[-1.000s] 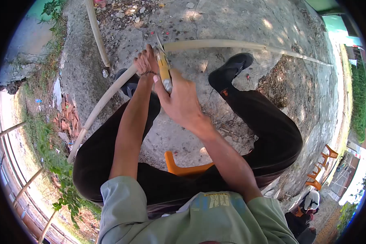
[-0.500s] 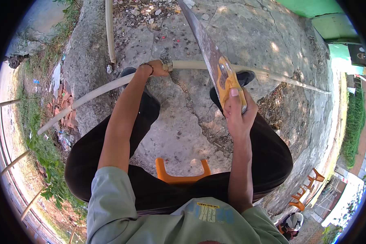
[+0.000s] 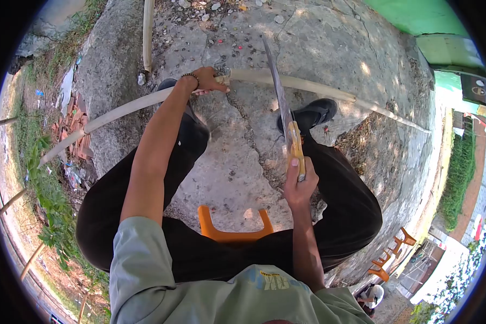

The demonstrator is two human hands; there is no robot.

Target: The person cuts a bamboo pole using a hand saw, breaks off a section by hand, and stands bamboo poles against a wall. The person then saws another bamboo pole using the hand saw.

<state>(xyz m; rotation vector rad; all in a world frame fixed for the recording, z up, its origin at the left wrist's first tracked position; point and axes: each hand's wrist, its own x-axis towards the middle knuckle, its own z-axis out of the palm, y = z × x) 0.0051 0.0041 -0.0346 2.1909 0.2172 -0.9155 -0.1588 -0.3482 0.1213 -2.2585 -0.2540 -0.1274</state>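
Note:
My left hand, with a dark bead bracelet at the wrist, is closed around the end of a pale pole that runs off to the lower left. A second pale pole starts just right of that hand and stretches to the right across the concrete. In my right hand is the yellow handle of a hand saw. Its long blade points up and crosses in front of the second pole in this view.
Another pole lies at the top left. An orange stool is beneath me. Broken bricks and leafy branches are on the left. Orange stools and a person appear at the lower right.
The saw has moved right, away from the left hand, and its blade has turned more upright. The left pole has swung upward, and its near end now sits apart from the right pole.

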